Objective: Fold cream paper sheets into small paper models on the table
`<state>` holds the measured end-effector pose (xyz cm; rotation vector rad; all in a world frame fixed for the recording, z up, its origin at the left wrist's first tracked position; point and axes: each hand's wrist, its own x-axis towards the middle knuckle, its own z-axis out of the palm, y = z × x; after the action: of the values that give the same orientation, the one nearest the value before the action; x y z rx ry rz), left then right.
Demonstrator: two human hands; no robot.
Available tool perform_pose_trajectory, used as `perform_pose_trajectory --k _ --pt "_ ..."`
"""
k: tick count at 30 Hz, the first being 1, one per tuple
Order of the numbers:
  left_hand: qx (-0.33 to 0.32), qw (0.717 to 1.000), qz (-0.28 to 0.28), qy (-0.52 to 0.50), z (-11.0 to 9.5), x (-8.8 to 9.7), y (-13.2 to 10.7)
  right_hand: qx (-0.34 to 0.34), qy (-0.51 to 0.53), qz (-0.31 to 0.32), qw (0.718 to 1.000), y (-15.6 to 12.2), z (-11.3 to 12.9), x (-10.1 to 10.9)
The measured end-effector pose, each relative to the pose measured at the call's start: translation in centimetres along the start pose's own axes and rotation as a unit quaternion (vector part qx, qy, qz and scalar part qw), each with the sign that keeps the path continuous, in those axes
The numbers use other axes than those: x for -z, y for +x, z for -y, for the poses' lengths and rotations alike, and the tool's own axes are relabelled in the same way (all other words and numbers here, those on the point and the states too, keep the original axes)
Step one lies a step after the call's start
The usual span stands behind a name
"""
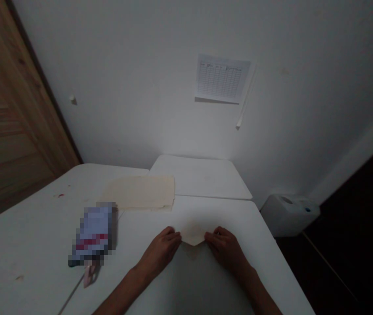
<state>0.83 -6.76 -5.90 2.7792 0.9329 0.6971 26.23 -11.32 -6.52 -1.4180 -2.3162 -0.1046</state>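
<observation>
A small piece of cream paper [193, 234], folded to a point at its near edge, is held just over the white table [206, 288]. My left hand [167, 244] pinches its left corner between thumb and fingers. On the opposite side, my right hand [224, 244] grips the right corner in the same way. Beneath the paper's near point lies a darker, shadowed triangular shape; I cannot tell whether it is another flap or a shadow. Farther back and to the left rests a stack of cream paper sheets [143, 191], lying flat with slightly uneven edges.
A pixelated bluish item with a red stripe [94, 232] lies left of my left hand, a pinkish strip [89, 274] at its near end. A printed sheet [222, 81] hangs on the wall. Right of the table stands a white container [288, 214]; a wooden door [12, 100] is at left.
</observation>
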Motion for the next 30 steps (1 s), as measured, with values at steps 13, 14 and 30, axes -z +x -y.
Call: perform_pose_trajectory --k 13,14,30 --pt "0.03 0.998 -0.011 -0.057 0.3 -0.9 0.3 -0.012 0.043 -0.013 0.999 0.5 -0.2 -0.7" --pt "0.037 0.997 -0.021 -0.065 0.3 -0.8 0.3 -0.021 0.047 -0.02 0.998 0.5 -0.3 -0.8" --pt "0.011 0.999 0.021 -0.039 -1.1 0.5 0.1 -0.031 0.104 -0.03 0.994 -0.8 0.0 0.0"
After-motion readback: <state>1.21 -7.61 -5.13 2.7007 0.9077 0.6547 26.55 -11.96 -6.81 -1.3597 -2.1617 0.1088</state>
